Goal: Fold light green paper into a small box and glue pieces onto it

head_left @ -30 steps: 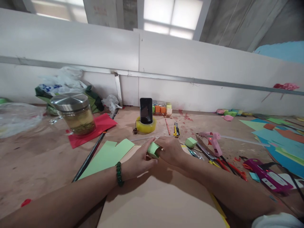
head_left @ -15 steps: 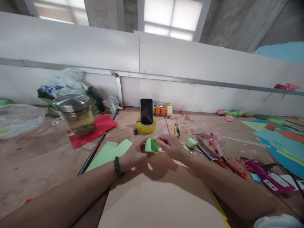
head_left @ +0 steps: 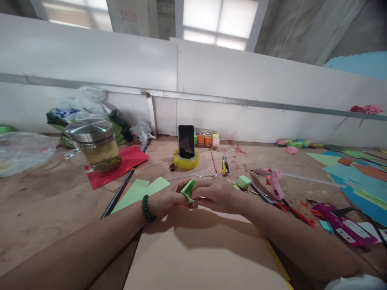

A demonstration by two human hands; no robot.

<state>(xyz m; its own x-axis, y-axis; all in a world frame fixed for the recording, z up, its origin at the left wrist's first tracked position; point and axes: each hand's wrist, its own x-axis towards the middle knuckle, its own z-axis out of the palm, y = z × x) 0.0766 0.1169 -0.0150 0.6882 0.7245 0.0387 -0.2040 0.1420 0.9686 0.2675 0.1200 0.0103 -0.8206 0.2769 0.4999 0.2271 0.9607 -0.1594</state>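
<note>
At the left, a lidded glass mug of pale tea (head_left: 93,148) stands on red paper (head_left: 133,160), well apart from the work. Nearer the middle lies a flat, light-green paper sheet (head_left: 137,194). The left hand (head_left: 165,201) has its fingers curled closely round the left side of a small, hollow, folded light-green paper shape (head_left: 188,191), held just above a smooth beige board (head_left: 196,253). This grip is best kept light, supporting the walls without crushing them. The right hand (head_left: 218,195) has bent fingers gathered at the shape's right edge; which faces the hidden fingertips touch, I cannot tell. Pressing gently along a crease, rather than mid-panel, should keep the edges crisp. To the right sits a closed-looking light-green paper block (head_left: 243,182), a handy guide for squareness, then a pink glue gun (head_left: 270,179), whose nozzle the right forearm should avoid.
</note>
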